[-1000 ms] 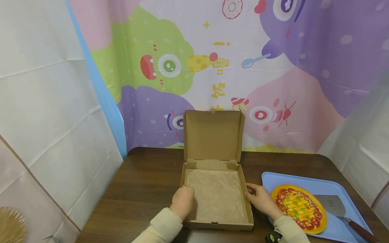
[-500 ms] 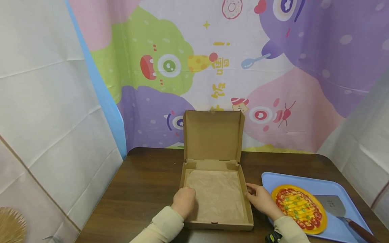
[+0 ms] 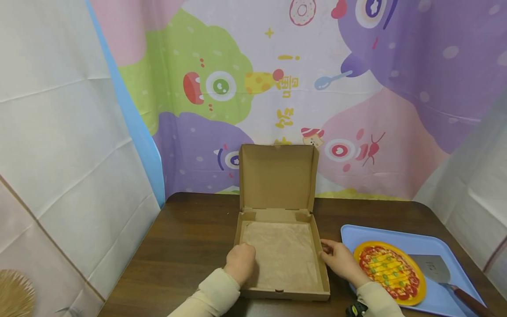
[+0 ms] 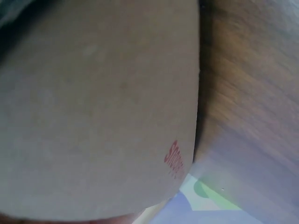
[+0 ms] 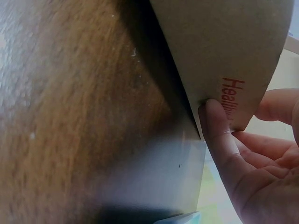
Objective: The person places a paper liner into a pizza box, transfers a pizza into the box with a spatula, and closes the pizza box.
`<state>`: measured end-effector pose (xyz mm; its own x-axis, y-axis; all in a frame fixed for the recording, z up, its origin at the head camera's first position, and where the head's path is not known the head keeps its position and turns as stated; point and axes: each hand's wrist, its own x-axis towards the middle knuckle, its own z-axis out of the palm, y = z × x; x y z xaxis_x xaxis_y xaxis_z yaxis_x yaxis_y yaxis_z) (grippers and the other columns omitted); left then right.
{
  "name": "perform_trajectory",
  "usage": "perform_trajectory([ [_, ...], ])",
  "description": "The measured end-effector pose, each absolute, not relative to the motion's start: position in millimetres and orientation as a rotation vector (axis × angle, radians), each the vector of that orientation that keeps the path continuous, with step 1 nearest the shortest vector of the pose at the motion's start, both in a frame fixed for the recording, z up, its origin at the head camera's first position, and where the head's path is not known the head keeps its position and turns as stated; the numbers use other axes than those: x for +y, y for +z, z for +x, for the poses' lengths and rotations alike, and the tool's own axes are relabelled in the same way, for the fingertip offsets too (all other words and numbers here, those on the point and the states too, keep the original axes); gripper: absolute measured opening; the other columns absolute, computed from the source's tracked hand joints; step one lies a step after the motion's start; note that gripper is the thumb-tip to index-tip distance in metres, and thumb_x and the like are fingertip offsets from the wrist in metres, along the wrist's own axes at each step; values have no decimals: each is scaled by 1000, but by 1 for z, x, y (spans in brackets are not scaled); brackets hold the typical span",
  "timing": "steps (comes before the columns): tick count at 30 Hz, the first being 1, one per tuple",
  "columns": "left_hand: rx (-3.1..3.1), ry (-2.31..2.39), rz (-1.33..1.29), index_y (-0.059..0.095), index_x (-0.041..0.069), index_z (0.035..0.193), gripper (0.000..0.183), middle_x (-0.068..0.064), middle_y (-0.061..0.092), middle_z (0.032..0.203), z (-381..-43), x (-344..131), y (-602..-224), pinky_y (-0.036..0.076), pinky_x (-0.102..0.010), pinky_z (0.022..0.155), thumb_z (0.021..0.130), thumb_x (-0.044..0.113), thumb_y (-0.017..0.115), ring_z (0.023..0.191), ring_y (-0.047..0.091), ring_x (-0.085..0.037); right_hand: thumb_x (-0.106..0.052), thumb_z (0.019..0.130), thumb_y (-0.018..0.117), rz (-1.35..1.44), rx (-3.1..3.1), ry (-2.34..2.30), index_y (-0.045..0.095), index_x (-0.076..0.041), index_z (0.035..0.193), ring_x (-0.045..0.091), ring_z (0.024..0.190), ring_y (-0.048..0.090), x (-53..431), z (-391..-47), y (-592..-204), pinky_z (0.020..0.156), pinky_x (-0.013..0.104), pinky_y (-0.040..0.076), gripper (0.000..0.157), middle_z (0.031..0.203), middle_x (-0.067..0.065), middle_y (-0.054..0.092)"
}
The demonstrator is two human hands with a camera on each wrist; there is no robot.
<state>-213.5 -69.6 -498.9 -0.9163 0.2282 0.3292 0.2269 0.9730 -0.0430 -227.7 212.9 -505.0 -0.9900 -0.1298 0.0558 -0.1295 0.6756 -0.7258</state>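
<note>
An open cardboard pizza box (image 3: 303,296) stands on the table in the head view, its lid (image 3: 277,176) raised at the back. Brown paper (image 3: 285,255) lines its floor. My left hand (image 3: 240,264) grips the left wall from above, its fingertips hidden behind the hand. In the left wrist view the box's outer side (image 4: 103,112), with red print, fills most of the picture. My right hand (image 3: 341,262) holds the right wall. The right wrist view shows one finger (image 5: 219,133) flat against the printed outer side and the thumb (image 5: 278,103) at the upper edge.
To the right, a blue tray (image 3: 425,243) carries a pizza (image 3: 388,273) and a turner (image 3: 435,267) with a wooden handle. The right forearm passes over the tray's near left side. A cartoon curtain (image 3: 277,101) hangs behind the dark wooden table (image 3: 190,246).
My left hand has shifted very slightly to the right along the box. The right hand, box, tray and pizza stay where they were.
</note>
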Motion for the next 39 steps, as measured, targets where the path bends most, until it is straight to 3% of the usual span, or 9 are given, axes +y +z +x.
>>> perform_trajectory([
  [8,-2858,-245,-467,61,5,63,13,-12,65,64,-220,-83,-483,52,-38,49,72,3,71,58,65,-29,-7,88,67,-241,2865,-1259,58,15,123,22,87,67,215,-229,-508,73,31,55,42,97,18,73],
  [12,-2889,-529,-505,68,0,77,9,-15,72,76,-222,-85,-471,55,-40,60,78,8,73,68,69,-31,-7,89,66,-247,2861,-1253,58,15,123,24,90,68,215,-229,-507,77,36,56,42,99,18,73],
  [19,-2859,-777,-550,72,-1,102,25,-15,74,101,-217,-77,-454,57,-42,78,85,17,71,90,71,-31,-8,89,67,-247,2873,-1236,59,14,123,25,92,67,217,-230,-506,80,39,55,42,98,17,73],
  [25,-2799,-913,-584,68,0,115,33,-14,72,111,-207,-62,-444,57,-38,78,89,21,69,92,70,-27,-8,92,64,-224,2784,-1335,52,16,130,20,84,67,224,-226,-500,69,29,57,46,103,21,70],
  [31,-2740,-1108,-583,59,-1,129,46,-17,64,127,-197,-43,-438,53,-44,90,91,23,68,110,64,-31,-14,95,63,-205,2845,-1269,49,11,136,16,79,65,244,-219,-484,63,23,53,50,108,19,70],
  [39,-2726,-1335,-679,44,5,145,62,-14,50,146,-184,-12,-444,42,-48,108,92,29,67,133,49,-32,-34,97,60,-171,2990,-1041,42,6,144,32,97,68,289,-202,-456,71,34,56,64,120,26,64],
])
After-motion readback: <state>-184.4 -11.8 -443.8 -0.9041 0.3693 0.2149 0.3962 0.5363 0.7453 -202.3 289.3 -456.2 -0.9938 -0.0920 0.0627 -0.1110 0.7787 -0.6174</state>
